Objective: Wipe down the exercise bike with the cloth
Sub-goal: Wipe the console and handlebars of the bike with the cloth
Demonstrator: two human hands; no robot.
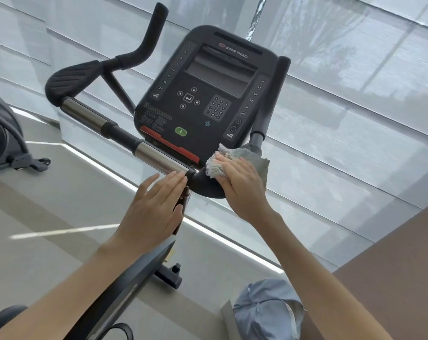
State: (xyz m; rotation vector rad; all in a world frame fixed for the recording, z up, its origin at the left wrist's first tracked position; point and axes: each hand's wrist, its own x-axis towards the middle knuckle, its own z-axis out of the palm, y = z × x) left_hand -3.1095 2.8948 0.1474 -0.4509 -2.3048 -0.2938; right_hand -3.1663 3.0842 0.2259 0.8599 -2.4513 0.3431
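Note:
The exercise bike's black console (203, 94) with its dark screen faces me, flanked by black handlebars (90, 114) with chrome sections. A grey-white cloth (254, 157) lies on the black handlebar junction just below the console. My right hand (240, 185) presses the cloth flat onto that junction with straight fingers. Beside it, my left hand (156, 204) hovers open, its fingertips touching the end of the chrome bar (159, 159). The bike's frame (124, 278) runs down between my arms.
Another machine's base (9, 143) stands on the floor at the left. White window blinds (355, 94) fill the background. A light blue garment (266, 307) sits at bottom right beside a brown surface (392, 266).

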